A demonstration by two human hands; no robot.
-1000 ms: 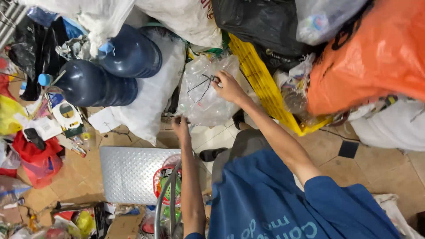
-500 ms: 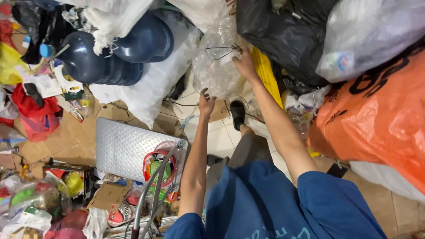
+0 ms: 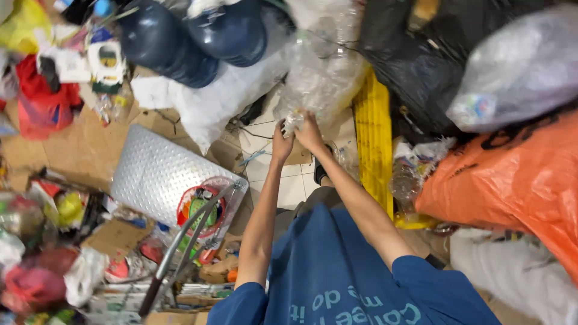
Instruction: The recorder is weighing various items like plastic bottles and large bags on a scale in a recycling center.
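Observation:
A clear plastic bag [image 3: 322,78] stuffed with clear plastic bottles rises in front of me, top centre. My left hand [image 3: 281,140] and my right hand [image 3: 309,131] sit side by side at its lower end, both closed on the gathered plastic. My forearms reach up from my blue shirt [image 3: 337,271] at the bottom. The fingertips are partly buried in the crumpled plastic.
Two dark blue water jugs [image 3: 192,42] lie top left beside a white sack [image 3: 223,99]. A yellow crate edge [image 3: 373,141], black bags [image 3: 415,66], an orange bag [image 3: 512,186] and a grey bag [image 3: 518,66] crowd the right. A metal scale platform [image 3: 159,171] and mixed litter fill the left.
My hands have come together at the bottom of the clear bag, where before they were apart and the right one reached higher. The view has swung right.

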